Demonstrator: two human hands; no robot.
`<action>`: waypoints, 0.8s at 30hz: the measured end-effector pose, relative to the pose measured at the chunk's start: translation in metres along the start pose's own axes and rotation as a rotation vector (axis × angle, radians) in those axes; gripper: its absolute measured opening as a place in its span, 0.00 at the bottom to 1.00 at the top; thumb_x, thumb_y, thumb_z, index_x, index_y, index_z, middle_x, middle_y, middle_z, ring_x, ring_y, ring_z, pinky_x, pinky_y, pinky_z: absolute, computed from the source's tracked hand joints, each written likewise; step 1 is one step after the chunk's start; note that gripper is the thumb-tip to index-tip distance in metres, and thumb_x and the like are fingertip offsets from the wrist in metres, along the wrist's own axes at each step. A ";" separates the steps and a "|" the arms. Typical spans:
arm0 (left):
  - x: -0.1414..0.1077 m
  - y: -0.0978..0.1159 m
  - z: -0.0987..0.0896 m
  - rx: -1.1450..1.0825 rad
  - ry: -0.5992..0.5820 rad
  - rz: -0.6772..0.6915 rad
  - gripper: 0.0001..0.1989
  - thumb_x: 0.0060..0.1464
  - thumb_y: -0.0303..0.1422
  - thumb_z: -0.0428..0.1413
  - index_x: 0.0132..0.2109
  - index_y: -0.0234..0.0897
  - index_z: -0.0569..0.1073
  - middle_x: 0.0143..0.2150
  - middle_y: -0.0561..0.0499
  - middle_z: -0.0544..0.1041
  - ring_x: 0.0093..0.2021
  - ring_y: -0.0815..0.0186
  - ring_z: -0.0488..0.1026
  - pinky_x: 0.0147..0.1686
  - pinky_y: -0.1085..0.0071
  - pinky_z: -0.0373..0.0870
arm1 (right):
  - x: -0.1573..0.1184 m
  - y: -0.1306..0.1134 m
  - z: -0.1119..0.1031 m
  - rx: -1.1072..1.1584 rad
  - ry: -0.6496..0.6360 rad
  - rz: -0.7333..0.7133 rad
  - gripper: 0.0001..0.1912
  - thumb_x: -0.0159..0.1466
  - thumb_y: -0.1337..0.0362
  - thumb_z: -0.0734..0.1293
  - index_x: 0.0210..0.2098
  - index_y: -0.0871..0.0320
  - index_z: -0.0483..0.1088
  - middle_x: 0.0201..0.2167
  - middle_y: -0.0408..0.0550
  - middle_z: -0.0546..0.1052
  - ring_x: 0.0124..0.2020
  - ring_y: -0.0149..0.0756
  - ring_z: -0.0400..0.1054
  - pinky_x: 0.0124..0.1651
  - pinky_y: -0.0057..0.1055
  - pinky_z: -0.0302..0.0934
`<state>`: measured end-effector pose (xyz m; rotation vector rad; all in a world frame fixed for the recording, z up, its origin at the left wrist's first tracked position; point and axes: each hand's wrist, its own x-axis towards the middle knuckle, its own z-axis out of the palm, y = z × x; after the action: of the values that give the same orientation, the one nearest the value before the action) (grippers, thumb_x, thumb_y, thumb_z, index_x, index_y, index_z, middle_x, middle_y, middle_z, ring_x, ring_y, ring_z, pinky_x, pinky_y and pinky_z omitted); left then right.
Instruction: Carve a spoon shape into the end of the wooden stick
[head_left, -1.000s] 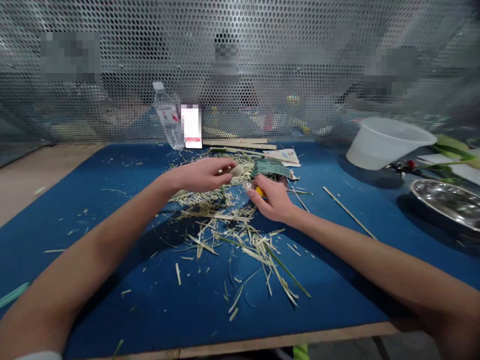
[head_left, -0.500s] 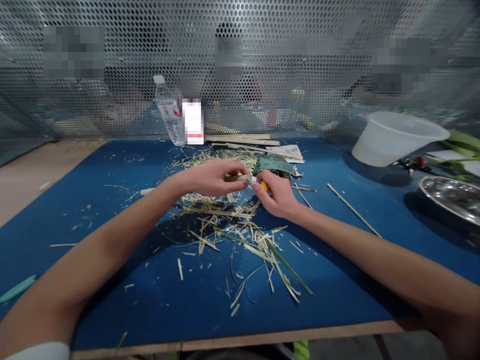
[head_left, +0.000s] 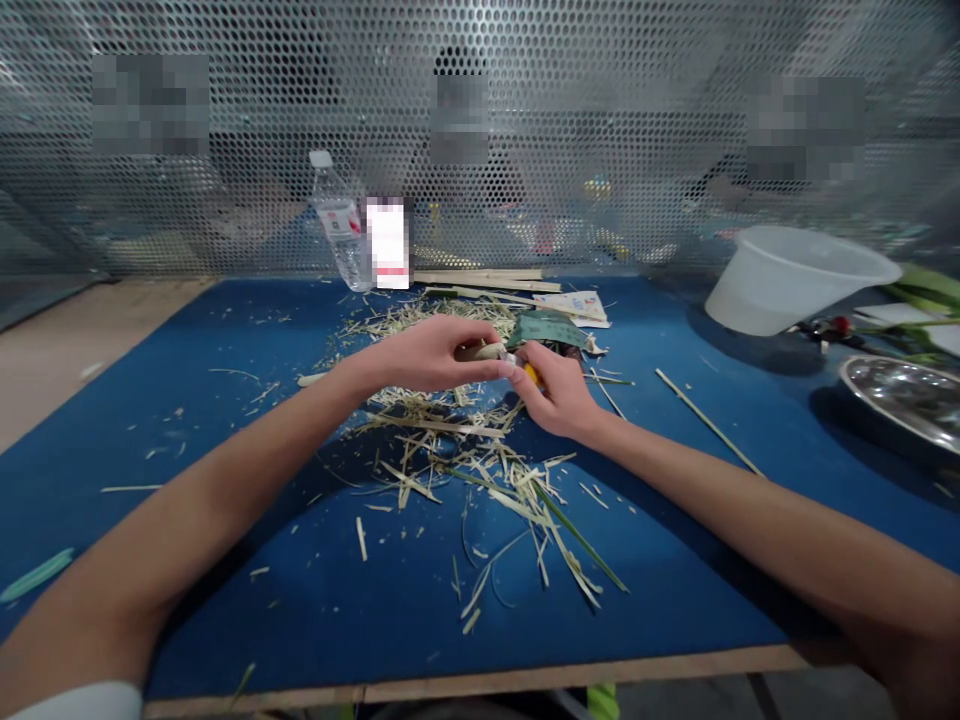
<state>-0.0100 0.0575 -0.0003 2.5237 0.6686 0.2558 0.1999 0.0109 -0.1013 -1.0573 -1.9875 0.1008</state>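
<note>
My left hand [head_left: 442, 352] is closed around a pale wooden-looking stick [head_left: 484, 352], whose other end appears to show beyond the left wrist. In my right hand [head_left: 555, 390] is a yellow-handled utility knife [head_left: 532, 375], its metal front end against the stick's tip. The left thumb reaches to the knife's front, so the two hands meet there. Fingers hide most of the blade. Pale shavings [head_left: 416, 425] and thin splinters lie beneath and in front of both hands. A dark green packet [head_left: 551, 328] sits just behind my right hand.
A leaning water bottle [head_left: 341, 225] and a lit phone [head_left: 388, 243] stand at the back against the perforated metal screen [head_left: 525, 130]. Long flat strips [head_left: 480, 277] lie beside them. To the right are a translucent plastic tub [head_left: 787, 280] and a steel bowl [head_left: 900, 390].
My left thumb has slid right, up to the knife's front end. The stick's far end by the left wrist has moved slightly right; the right hand has barely moved.
</note>
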 end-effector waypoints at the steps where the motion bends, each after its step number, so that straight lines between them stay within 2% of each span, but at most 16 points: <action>1: 0.000 -0.001 0.001 0.005 0.006 0.004 0.19 0.60 0.50 0.53 0.36 0.37 0.68 0.25 0.57 0.59 0.24 0.71 0.55 0.25 0.71 0.51 | 0.000 0.000 0.000 0.000 0.001 -0.001 0.15 0.71 0.52 0.58 0.31 0.53 0.56 0.27 0.41 0.67 0.25 0.30 0.57 0.29 0.31 0.46; 11: 0.002 0.002 0.005 0.028 0.036 0.018 0.22 0.60 0.48 0.54 0.29 0.40 0.54 0.25 0.58 0.52 0.24 0.72 0.51 0.25 0.70 0.48 | 0.000 0.001 0.001 0.008 0.010 -0.015 0.15 0.70 0.52 0.58 0.31 0.53 0.55 0.26 0.41 0.65 0.25 0.30 0.56 0.29 0.31 0.47; 24: 0.003 0.000 0.009 0.059 0.067 0.017 0.20 0.61 0.47 0.54 0.31 0.40 0.56 0.23 0.58 0.54 0.23 0.71 0.51 0.25 0.70 0.48 | 0.001 0.002 0.001 0.001 0.009 0.018 0.16 0.70 0.51 0.57 0.31 0.53 0.56 0.25 0.41 0.67 0.24 0.31 0.58 0.29 0.31 0.47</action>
<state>-0.0048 0.0555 -0.0077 2.5882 0.6911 0.3324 0.2002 0.0128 -0.1024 -1.0737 -1.9692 0.1067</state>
